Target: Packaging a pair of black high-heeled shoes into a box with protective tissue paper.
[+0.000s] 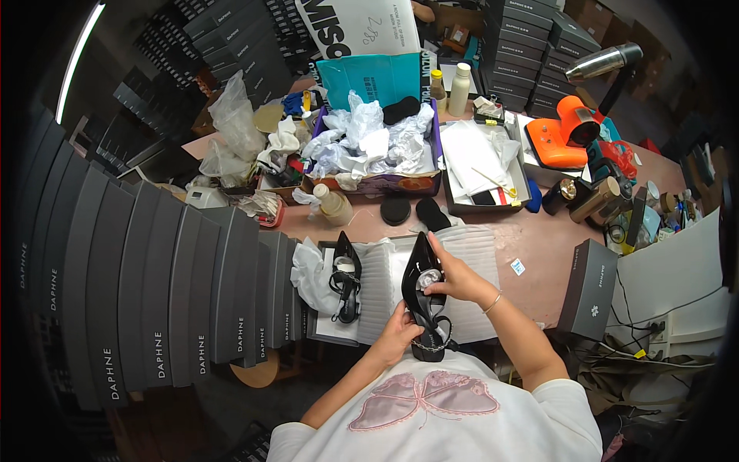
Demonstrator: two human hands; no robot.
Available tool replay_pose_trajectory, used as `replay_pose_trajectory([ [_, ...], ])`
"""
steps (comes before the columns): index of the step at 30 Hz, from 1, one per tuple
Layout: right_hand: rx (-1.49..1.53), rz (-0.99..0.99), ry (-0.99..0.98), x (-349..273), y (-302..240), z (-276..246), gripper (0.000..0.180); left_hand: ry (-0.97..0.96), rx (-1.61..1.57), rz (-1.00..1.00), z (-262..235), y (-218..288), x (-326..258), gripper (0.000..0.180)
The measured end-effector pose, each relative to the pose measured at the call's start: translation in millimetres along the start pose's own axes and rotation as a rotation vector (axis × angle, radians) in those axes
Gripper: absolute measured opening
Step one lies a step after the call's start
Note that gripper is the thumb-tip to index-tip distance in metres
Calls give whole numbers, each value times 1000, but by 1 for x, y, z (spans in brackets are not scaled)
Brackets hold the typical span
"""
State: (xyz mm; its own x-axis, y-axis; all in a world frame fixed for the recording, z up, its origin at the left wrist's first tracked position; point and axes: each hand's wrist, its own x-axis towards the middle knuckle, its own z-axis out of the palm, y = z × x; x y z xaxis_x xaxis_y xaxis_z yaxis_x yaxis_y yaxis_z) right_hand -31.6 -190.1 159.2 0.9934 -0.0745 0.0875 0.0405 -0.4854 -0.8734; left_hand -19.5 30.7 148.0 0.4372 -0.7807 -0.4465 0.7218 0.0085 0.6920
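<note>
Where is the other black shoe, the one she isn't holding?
In the head view, the second black shoe lies on white paper in the open shoe box, left of the shoe held in both hands.

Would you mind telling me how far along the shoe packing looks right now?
Looks done: one black pointed strappy shoe lies in the open white-papered box. In hand: the left hand and right hand hold its black mate, white paper stuffed inside. Left: laying it in, closing the box.

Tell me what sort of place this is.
Likely a shoe packing workroom: stacked grey shoeboxes, a box of crumpled tissue paper, and both hands holding a black pointed shoe over an open box.
</note>
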Motion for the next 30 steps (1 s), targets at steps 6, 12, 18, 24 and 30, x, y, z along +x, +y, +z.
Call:
replay_pose_trajectory([
  [6, -89, -30, 295, -3, 3, 29, 86, -26, 38, 10, 3, -1, -1, 73],
  [12, 66, 62, 94, 9, -35, -1, 72, -41, 19, 92, -4, 8, -3, 73],
  [18, -163, -86, -22, -8, -63, -3, 69, 46, 417, 420, 4, 56, 18, 76],
  [24, -124, -68, 177, -9, -33, 26, 56, 247, 643, 593, 2, 37, 31, 67],
  [30, 272, 222, -30, -5, -18, 27, 73, 327, 220, 619, -7, -31, 39, 62],
])
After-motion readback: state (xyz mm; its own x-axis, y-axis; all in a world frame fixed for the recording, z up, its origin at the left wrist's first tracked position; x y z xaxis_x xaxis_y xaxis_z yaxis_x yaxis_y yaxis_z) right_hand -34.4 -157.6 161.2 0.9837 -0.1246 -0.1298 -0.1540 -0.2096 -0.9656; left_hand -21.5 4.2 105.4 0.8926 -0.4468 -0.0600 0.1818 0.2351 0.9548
